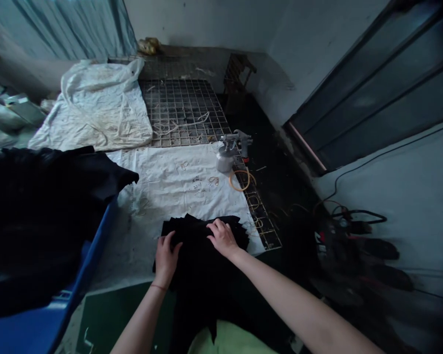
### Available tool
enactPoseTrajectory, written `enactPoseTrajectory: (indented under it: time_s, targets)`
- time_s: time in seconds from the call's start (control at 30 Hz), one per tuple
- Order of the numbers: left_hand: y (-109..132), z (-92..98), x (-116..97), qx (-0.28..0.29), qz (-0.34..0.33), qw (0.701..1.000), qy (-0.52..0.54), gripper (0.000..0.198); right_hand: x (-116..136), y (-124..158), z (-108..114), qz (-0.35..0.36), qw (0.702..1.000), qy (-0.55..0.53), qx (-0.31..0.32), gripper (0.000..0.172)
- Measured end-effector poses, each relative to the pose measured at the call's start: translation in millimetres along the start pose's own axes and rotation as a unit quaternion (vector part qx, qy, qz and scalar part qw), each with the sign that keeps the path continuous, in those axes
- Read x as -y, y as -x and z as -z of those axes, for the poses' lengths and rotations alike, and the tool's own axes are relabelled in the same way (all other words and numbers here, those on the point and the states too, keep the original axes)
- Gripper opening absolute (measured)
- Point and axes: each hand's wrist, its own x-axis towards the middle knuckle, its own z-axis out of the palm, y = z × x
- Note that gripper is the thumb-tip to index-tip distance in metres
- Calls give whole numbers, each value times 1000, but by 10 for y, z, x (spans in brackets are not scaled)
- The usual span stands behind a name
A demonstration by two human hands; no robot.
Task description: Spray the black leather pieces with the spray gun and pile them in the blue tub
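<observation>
A stack of black sheets (195, 246), leather or fabric by the look of it, fans out at its far edge on the near end of a white cloth. My left hand (167, 258) rests on the left side of the stack, thumb and forefinger spread apart. On top, toward the right, my right hand (223, 239) lies with bent, parted fingers touching the uppermost sheet. Black material hangs down from the stack toward my lap, over light green clothing (229, 339). The separate layers under my hands are too dark to make out.
A spray gun (227, 155) stands on the white cloth (158, 172), beside a coiled hose (241, 180). Left, a blue bin (92, 250) carries a heap of black material (33, 216). Wire mesh (184, 103) and a crumpled white sheet (103, 108) lie beyond. Dark machinery (350, 246) sits at right.
</observation>
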Motion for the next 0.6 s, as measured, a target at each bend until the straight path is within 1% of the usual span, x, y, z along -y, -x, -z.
enactPoseTrajectory:
  time_s: [0.03, 0.07, 0.1, 0.17, 0.23, 0.27, 0.3, 0.33, 0.4, 0.47, 0.53, 0.6]
  targets:
    - [-30, 3, -43, 6, -19, 999, -26, 39, 23, -17, 31, 6, 1000, 0, 10, 30]
    - [-66, 13, -95, 17, -41, 997, -59, 40, 47, -25, 64, 11, 1000, -1, 18, 30]
    - [-101, 32, -152, 28, -65, 993, -95, 36, 70, -22, 97, 10, 1000, -2, 26, 32]
    - [-149, 96, -262, 50, -111, 982, -141, 22, 98, 18, 162, -7, 999, -4, 47, 36]
    - [-134, 196, -336, 87, -153, 975, -134, 11, 86, 94, 229, -22, 998, 4, 61, 27]
    - [-96, 256, -351, 114, -161, 974, -114, 10, 65, 139, 268, -16, 998, 8, 64, 20]
    - [-38, 319, -351, 144, -154, 974, -85, 11, 35, 184, 312, -2, 998, 7, 69, 13]
    - [33, 382, -336, 172, -132, 975, -52, 13, 0, 226, 364, 17, 997, -2, 79, 8]
    - [190, 491, -272, 211, -55, 976, 19, 15, -71, 280, 480, 44, 990, -52, 123, 5]
    - [307, 553, -174, 232, 30, 969, 82, 21, -119, 269, 587, 47, 974, -131, 180, 8]
    - [333, 544, -53, 232, 83, 963, 106, 26, -127, 176, 632, 34, 961, -182, 207, 12]
    - [265, 471, 82, 197, 90, 973, 83, 26, -93, 18, 577, 30, 964, -172, 201, 16]
